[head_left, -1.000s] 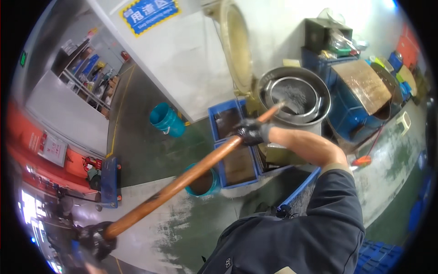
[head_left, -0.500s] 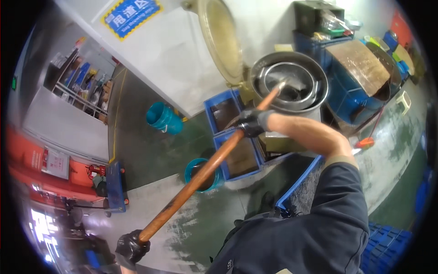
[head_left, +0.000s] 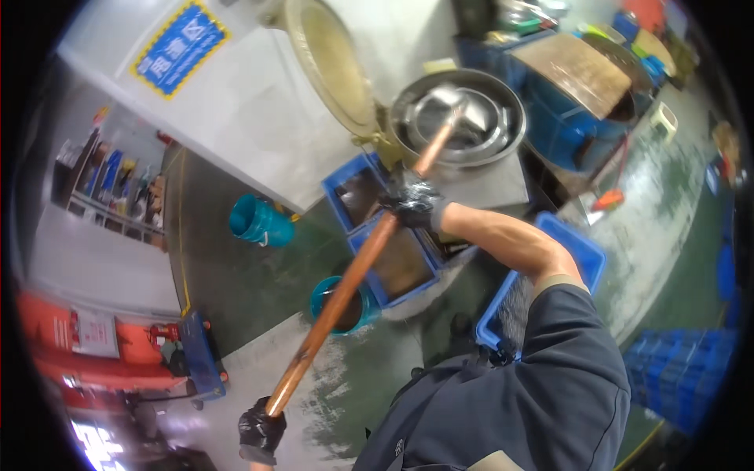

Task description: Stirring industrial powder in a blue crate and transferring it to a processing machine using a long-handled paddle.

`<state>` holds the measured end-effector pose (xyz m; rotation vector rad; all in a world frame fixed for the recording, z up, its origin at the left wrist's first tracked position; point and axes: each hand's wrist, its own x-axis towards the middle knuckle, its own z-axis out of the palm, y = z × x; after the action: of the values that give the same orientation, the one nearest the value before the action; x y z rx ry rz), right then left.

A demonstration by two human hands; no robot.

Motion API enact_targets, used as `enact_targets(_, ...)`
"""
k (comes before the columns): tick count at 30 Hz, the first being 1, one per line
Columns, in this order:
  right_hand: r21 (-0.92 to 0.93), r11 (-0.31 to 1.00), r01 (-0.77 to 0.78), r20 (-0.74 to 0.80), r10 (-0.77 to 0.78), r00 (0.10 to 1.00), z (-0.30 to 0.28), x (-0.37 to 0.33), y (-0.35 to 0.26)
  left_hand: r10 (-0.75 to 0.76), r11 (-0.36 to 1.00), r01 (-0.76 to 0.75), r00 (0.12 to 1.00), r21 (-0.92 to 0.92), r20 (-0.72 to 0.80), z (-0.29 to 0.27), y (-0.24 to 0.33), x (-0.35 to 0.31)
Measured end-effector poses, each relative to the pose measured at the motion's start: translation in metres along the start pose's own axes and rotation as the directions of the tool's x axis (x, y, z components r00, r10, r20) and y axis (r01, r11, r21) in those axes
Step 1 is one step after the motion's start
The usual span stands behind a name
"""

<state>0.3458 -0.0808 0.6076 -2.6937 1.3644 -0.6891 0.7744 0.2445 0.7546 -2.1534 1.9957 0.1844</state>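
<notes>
A long wooden-handled shovel slants from lower left up to a round metal drum. Its shiny metal head, blurred, is inside the drum. My left hand, in a black glove, is closed round the lower end of the handle. Farther up, my black-gloved right hand wraps round the shaft close to the drum. A pale round lid stands raised at the drum's left.
Two blue crates with dark contents lie below the drum. Nearby are a teal bucket and another teal bucket. A blue tray of grey bits is by my right arm. A large blue bin stands at right.
The view has shifted, so the drum and crates appear farther left. My left hand sits farther right in view, and the shovel is steeper. Both hands keep their hold.
</notes>
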Motion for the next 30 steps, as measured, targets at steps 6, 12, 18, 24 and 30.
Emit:
enact_targets(6,-0.064,0.998,-0.003,-0.490,-0.028,0.871,-0.045,-0.094,-0.083,-0.058,0.843,0.298,0.878,-0.448,0.475,0.006,-0.076,0.007)
enact_targets(12,0.077,0.935,-0.345,-0.337,0.350,0.874,0.002,-0.220,-0.172,0.465,0.885,-0.465,0.885,0.023,-0.035,0.009,-0.083,0.025)
enact_targets(18,0.040,0.760,-0.648,-0.299,0.628,0.719,0.112,-0.333,-0.235,0.688,0.633,-0.628,0.724,0.452,0.043,-0.037,-0.039,0.054)
enact_targets(24,0.322,0.559,-0.764,-0.335,0.822,0.460,0.143,-0.382,-0.233,0.974,0.139,-0.671,0.224,0.728,0.020,-0.124,0.106,0.053)
enact_targets(30,0.247,0.191,-0.950,-0.104,0.980,0.170,0.104,-0.395,-0.177,0.985,0.001,-0.555,0.145,0.832,0.095,-0.183,0.255,0.062)
